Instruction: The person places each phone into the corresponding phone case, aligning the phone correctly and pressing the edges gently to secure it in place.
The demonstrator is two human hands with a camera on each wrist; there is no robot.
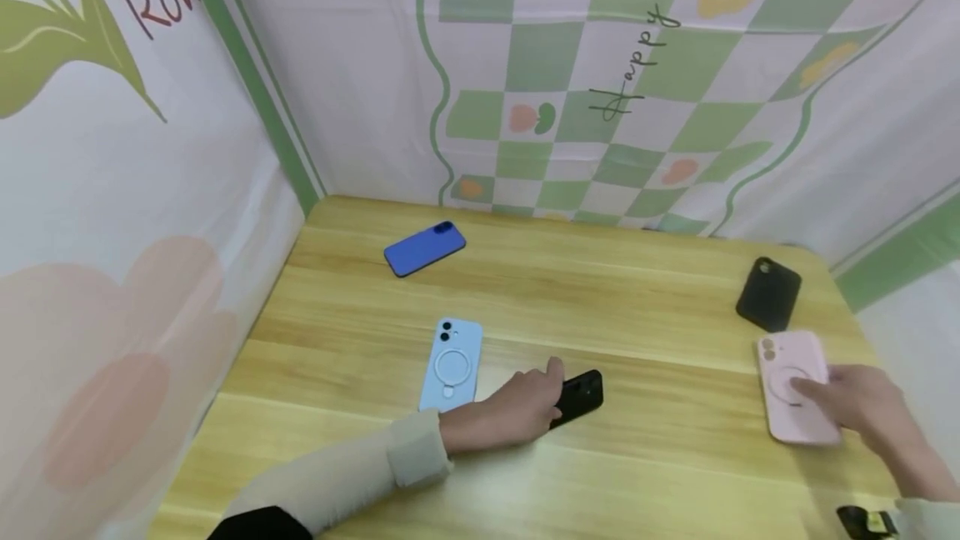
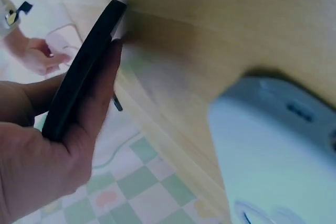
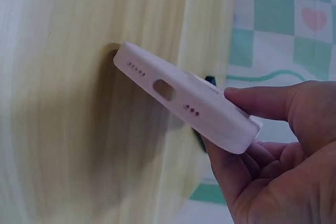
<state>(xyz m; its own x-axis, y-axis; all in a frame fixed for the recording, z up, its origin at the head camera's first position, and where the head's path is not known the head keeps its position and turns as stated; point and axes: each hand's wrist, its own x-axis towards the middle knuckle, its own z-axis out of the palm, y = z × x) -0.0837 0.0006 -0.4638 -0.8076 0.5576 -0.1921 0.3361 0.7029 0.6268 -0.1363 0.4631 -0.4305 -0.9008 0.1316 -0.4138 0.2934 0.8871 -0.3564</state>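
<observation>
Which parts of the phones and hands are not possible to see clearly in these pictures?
- Black phone, head view: mostly covered by the left hand.
- Light blue phone, left wrist view: blurred, cut off by the edge.
- Pink phone, right wrist view: only its bottom edge shows; the right hand is cut off.

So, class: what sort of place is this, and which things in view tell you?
Probably a staged tabletop booth, not a home: printed cloth walls in a wooden table, with several phone cases laid out, such as the blue case.

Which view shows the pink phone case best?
Head view: the pink phone case shows its whole back, ring and camera cutout, under the right hand. The right wrist view shows only its bottom edge with the port holes. The left wrist view shows a distant blur.
</observation>
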